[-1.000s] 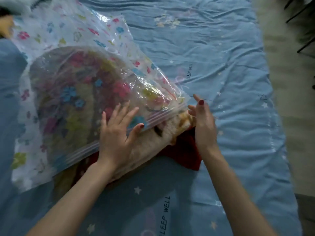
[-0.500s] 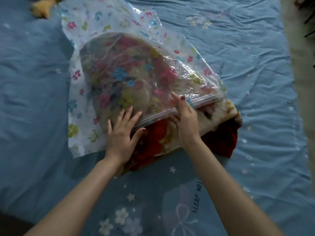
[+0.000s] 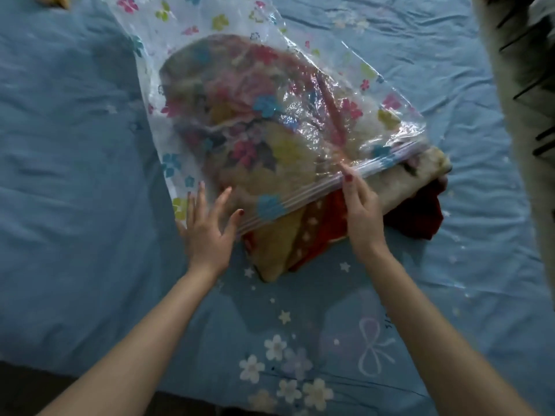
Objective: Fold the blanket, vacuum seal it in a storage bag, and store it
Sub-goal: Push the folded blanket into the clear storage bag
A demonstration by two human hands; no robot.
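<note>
- Since a second ago the right hand (image 3: pixel 362 216) has come inward from the blanket's far corner to the zip edge (image 3: pixel 303 195), fingers pinching it.
- The left hand (image 3: pixel 207 232) stays flat, fingers spread, on the storage bag (image 3: pixel 240 121).
- The blanket (image 3: pixel 288 250) still pokes out beneath both palms; the seal can't close yet.
- The bed sheet (image 3: pixel 90 175) lies open left of the left hand.

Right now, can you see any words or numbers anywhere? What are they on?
Blue bedsheet: a few dark letters beside the right forearm, too cut off and blurred to read.
Storage bag: only printed flowers, no words seen.
Blanket: no words seen.
</note>
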